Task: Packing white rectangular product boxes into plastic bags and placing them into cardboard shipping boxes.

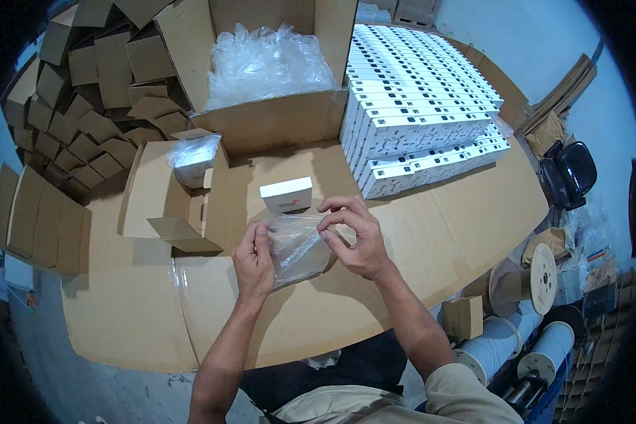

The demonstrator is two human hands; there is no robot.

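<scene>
Holding a clear bag (297,253) just on our side of the small white box (286,196), we grip one edge in our left hand (253,258) and pinch another in our right hand (360,239); it looks light, limp and slippery, best taken by its edges

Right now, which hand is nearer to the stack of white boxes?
Right. The right hand is on the near side of the stack; the left hand is farther away, left, holding the bag.
</scene>
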